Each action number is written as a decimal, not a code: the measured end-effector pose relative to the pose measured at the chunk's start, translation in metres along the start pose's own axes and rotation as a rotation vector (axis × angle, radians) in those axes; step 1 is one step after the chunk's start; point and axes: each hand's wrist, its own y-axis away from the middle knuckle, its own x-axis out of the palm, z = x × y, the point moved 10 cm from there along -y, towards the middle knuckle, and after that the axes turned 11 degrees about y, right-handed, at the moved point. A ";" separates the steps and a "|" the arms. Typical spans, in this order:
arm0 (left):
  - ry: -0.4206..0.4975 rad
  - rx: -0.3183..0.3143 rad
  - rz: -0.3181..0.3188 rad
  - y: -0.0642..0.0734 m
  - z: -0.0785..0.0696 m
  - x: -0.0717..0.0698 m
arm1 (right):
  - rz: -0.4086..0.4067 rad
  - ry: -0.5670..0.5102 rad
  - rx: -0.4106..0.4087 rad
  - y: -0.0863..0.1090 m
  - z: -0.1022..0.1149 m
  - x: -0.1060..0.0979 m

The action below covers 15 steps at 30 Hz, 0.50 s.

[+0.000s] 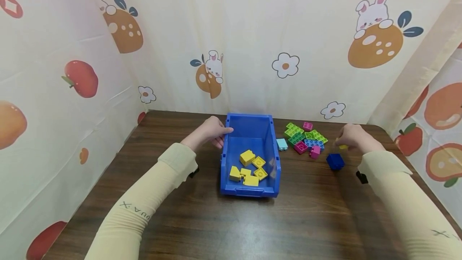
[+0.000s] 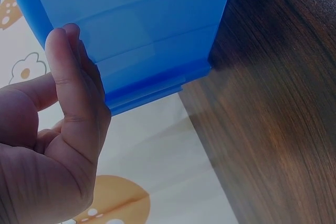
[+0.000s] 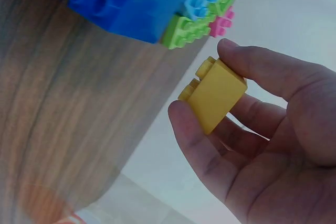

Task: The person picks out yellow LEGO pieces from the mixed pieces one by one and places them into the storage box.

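A blue plastic bin (image 1: 249,191) stands on the table with several yellow toy bricks (image 1: 247,157) inside. At its left rim is my left hand (image 1: 213,131), the thumb over the edge and the fingers along the outer side wall (image 2: 152,35). My right hand (image 1: 353,137) pinches a yellow toy brick (image 3: 218,95) between thumb and fingers, at the right side of the table. In the right wrist view the brick's studs face away from the palm. Just below that hand sits a dark blue brick (image 1: 335,161).
Between the bin and my right hand lies a cluster of loose bricks: green ones (image 1: 296,138), pink ones (image 1: 301,147), a blue one (image 1: 314,144) and a light blue one (image 1: 282,144). A printed curtain (image 1: 252,79) closes off the back and sides of the brown table (image 1: 231,228).
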 end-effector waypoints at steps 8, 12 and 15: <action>-0.002 -0.001 -0.003 0.000 -0.001 0.001 | -0.016 0.039 -0.058 0.007 0.013 -0.015; -0.003 -0.005 -0.004 0.000 -0.001 0.000 | -0.048 0.049 -0.071 0.012 0.023 -0.025; -0.001 -0.008 0.002 0.001 -0.001 0.000 | -0.081 0.032 -0.080 0.017 0.032 -0.033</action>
